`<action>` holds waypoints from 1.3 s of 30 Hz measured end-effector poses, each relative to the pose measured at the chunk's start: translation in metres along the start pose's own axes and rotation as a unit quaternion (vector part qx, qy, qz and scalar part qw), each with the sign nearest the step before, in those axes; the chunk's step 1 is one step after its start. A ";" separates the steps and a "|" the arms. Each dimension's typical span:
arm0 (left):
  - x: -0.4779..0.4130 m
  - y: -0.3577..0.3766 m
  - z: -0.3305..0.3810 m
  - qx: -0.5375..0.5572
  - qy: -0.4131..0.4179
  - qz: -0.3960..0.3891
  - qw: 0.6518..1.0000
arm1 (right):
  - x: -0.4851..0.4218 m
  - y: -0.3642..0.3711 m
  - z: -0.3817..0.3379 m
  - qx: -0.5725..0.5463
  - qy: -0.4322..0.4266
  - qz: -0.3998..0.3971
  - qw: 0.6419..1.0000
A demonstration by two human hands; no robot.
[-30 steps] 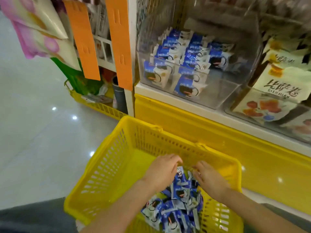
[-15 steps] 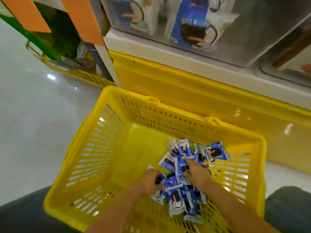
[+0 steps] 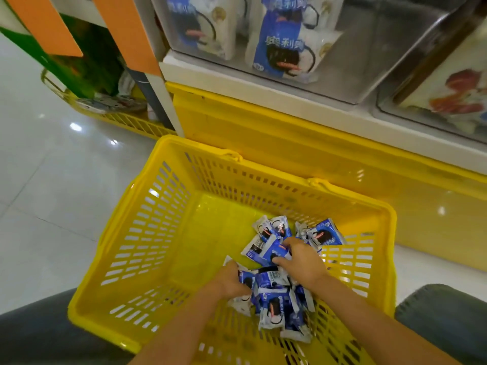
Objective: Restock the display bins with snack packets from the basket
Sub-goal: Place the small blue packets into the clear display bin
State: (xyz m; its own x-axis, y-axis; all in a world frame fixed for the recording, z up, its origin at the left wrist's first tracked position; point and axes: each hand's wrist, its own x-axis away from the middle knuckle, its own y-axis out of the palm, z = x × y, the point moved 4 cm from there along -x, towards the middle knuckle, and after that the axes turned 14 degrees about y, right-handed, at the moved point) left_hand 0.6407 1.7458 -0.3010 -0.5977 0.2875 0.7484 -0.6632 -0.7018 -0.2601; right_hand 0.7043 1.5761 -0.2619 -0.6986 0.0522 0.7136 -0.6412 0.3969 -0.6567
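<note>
A yellow slotted basket (image 3: pixel 147 233) sits on the floor against the display unit. Several blue-and-white snack packets (image 3: pixel 274 306) lie heaped in its right half. My left hand (image 3: pixel 232 281) has its fingers curled round packets at the heap's left side. My right hand (image 3: pixel 300 262) lies on top of the heap, fingers bent over a blue packet (image 3: pixel 266 250). Above, a clear display bin (image 3: pixel 350 48) holds the same blue packets (image 3: pixel 282 46) standing upright.
The yellow base of the display unit (image 3: pixel 290 143) stands right behind the basket. A second clear bin (image 3: pixel 448 83) with other snacks is at the right. Orange tags (image 3: pixel 126 30) hang at the upper left. Shiny floor tiles (image 3: pixel 52 193) spread to the left.
The view tilted down from the bins to the basket. Both hands sank deeper into the packet heap and closed in on it; the left hand's fingers curled round packets.
</note>
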 end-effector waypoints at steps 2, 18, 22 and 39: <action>0.009 -0.010 0.007 0.051 0.012 0.059 0.997 | 0.007 -0.011 -0.006 -0.064 0.003 -0.001 0.998; 0.079 -0.041 0.079 0.446 0.144 0.219 0.856 | 0.088 -0.027 -0.054 -0.334 -0.061 -0.023 0.940; 0.084 -0.040 0.079 0.409 0.166 0.240 0.864 | 0.093 -0.023 -0.049 -0.325 -0.096 0.010 0.941; 0.090 -0.058 0.044 0.410 0.150 0.289 0.852 | 0.046 0.062 0.021 0.126 -0.013 -0.156 0.980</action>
State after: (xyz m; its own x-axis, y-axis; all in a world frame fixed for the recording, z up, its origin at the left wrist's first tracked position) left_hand 0.6452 1.7839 -0.1915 -0.8880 -0.1931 0.4174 0.2446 -0.9669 0.0730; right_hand 0.6254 1.5837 -0.2752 -0.4624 -0.0592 0.8847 -0.8802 0.1510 -0.4500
